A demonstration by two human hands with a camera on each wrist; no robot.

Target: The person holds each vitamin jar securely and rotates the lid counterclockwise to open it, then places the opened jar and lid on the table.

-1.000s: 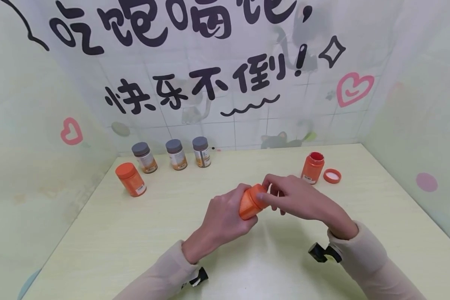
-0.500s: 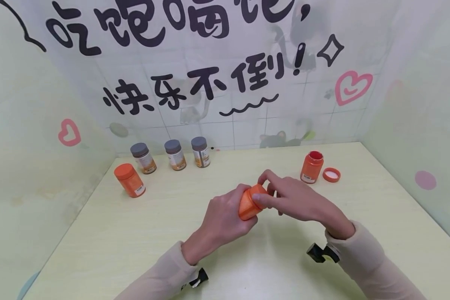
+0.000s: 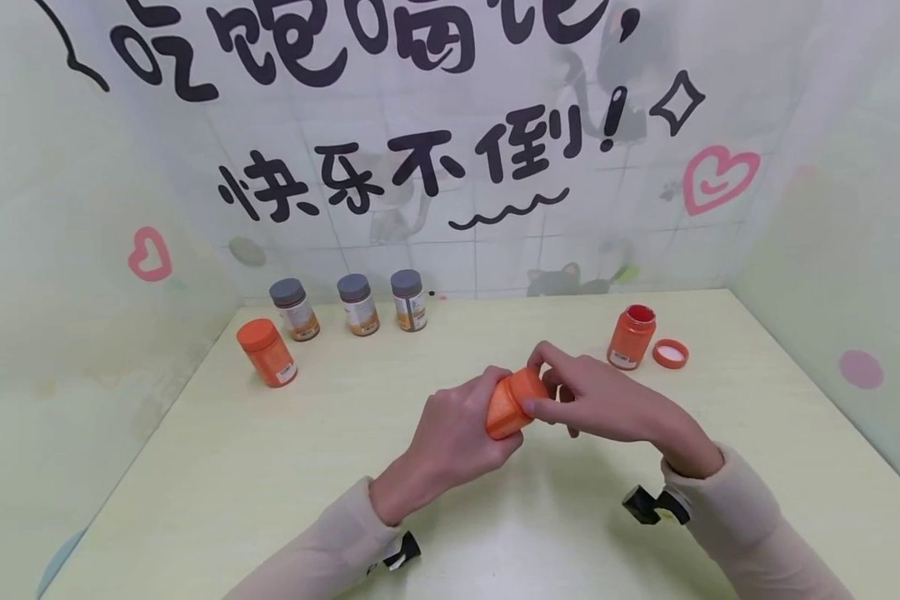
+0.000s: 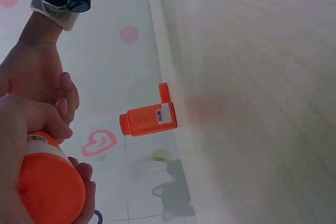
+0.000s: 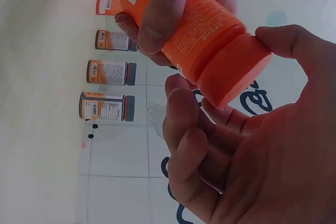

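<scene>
My left hand (image 3: 453, 433) grips an orange plastic bottle (image 3: 504, 410) round its body and holds it tilted above the table. The orange cap (image 5: 233, 72) is on the bottle and points toward my right hand (image 3: 611, 400). Thumb and index finger of the right hand pinch the cap at opposite edges; its other fingers curl loosely beside it. In the left wrist view the round base of the bottle (image 4: 52, 188) faces the camera, with the palm covering part of the body.
An uncapped orange bottle (image 3: 632, 340) stands at the back right, its cap (image 3: 670, 353) lying beside it, white inside up. At the back left stand a capped orange bottle (image 3: 268, 354) and several grey-capped bottles (image 3: 360, 312) near the wall. Printed sheeting (image 3: 495, 258) encloses the table.
The right thumb and index finger have shifted slightly around the cap. The left hand keeps its hold on the bottle, and the head view has shifted a little.
</scene>
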